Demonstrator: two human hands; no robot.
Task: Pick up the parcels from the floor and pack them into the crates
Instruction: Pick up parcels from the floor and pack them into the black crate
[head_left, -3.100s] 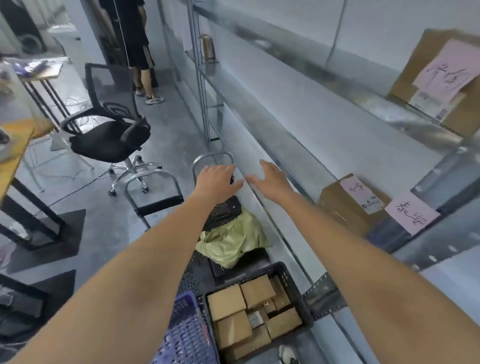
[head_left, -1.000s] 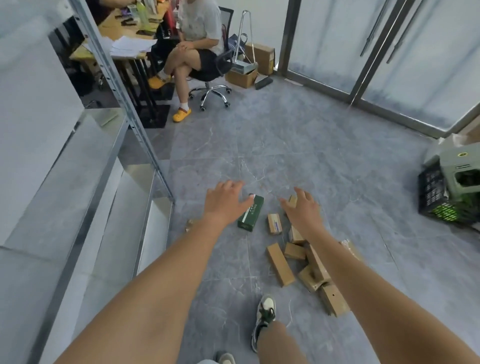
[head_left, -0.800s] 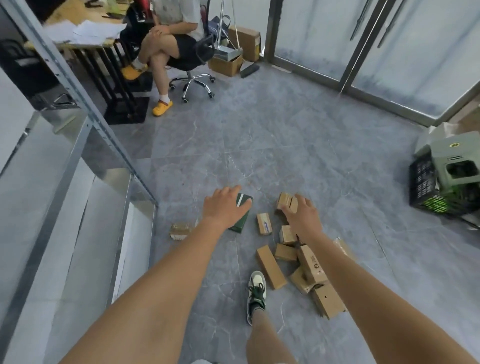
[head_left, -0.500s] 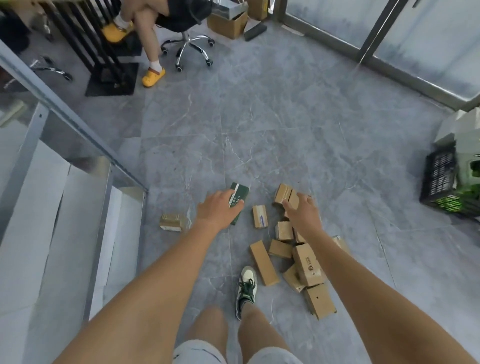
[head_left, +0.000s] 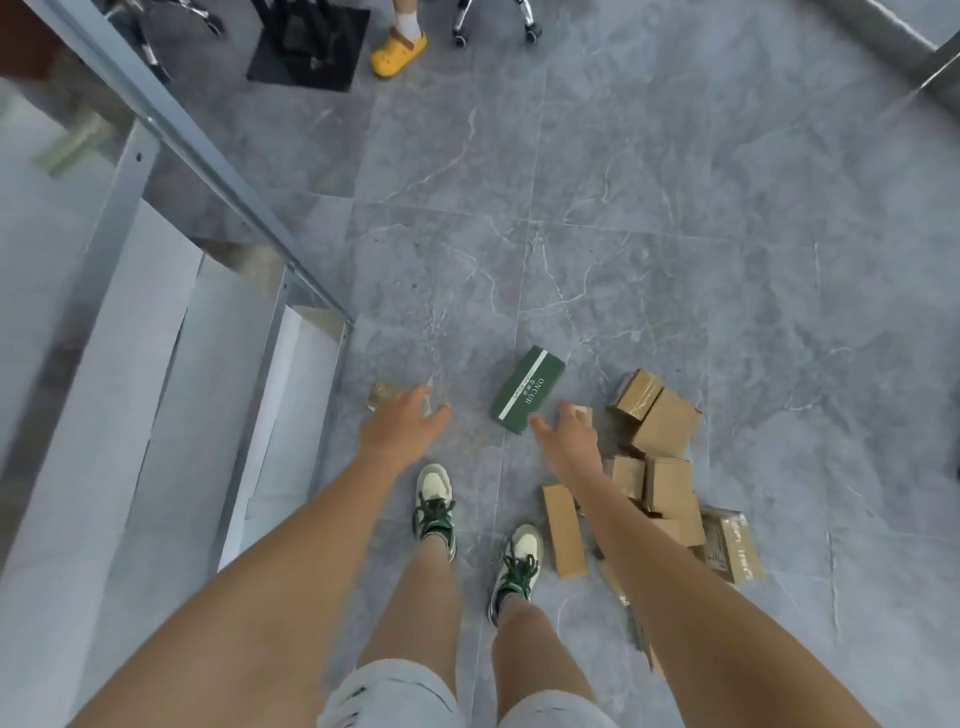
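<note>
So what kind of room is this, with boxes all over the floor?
Probably a stockroom or packing area joined to an office. Small cardboard parcels lie scattered on the grey tiled floor, metal shelving stands on the left, and office chair wheels show at the top.

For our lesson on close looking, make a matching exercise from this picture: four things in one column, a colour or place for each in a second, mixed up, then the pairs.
Things:
1. slim box
2. clog
3. cardboard parcels
4. shelving

Colour or place:
A. yellow, at the top edge
B. brown, heaped by the right arm
C. green with a white stripe
D. grey metal, at the left

Pairs: 1-C, 2-A, 3-B, 4-D
</note>
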